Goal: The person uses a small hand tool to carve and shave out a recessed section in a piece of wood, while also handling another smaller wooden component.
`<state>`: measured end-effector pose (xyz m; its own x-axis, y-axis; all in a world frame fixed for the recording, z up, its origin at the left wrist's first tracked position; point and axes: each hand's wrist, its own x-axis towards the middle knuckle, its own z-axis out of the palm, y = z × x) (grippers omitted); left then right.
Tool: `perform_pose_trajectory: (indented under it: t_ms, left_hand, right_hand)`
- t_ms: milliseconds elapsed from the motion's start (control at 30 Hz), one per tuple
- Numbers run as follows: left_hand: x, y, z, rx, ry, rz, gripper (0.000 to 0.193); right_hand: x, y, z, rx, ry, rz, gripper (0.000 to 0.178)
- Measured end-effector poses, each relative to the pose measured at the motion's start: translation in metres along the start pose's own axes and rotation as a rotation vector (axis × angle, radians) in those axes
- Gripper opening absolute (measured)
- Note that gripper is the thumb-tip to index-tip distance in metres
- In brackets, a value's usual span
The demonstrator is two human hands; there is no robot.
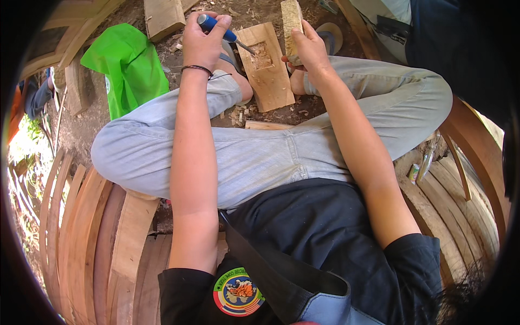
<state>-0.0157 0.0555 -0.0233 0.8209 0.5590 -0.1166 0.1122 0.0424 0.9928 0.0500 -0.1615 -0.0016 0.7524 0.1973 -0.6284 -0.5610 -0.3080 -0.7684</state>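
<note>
My left hand (201, 49) is closed around the blue handle of a chisel (230, 37), whose thin metal shaft slants down to the right. Its tip meets the rough, chip-filled recess cut into a light wooden board (273, 89). The board lies tilted on the ground between my feet. In my right hand (314, 51) is a squared wooden block (291, 24), gripped near its lower end and held upright, apart from the chisel, right of the board. A dark band circles my left wrist.
A bright green bag (127, 70) lies left of my left knee, near a thick timber offcut (162, 19). Wood chips litter the ground. Long planks (127, 238) are stacked on my left, with more boards (449, 211) on the right. Another person's dark-clothed leg (439, 32) is at the upper right.
</note>
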Motion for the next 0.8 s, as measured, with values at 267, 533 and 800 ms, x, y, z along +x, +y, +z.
perform_pose_trajectory:
  t_ms: [267,533,800]
  left_hand:
    - [-0.010,-0.001,0.004,0.244,-0.019,0.043,0.031]
    - [-0.012,-0.002,0.006,0.278,-0.002,0.088,0.031]
    - [-0.009,-0.004,0.004,0.370,0.036,0.075,0.032]
  right_hand:
    - [-0.001,0.004,0.005,-0.049,-0.050,-0.052,0.051]
    - [0.008,0.013,0.005,-0.082,-0.028,-0.062,0.050]
    - [0.003,0.008,0.006,-0.084,-0.068,-0.089,0.049]
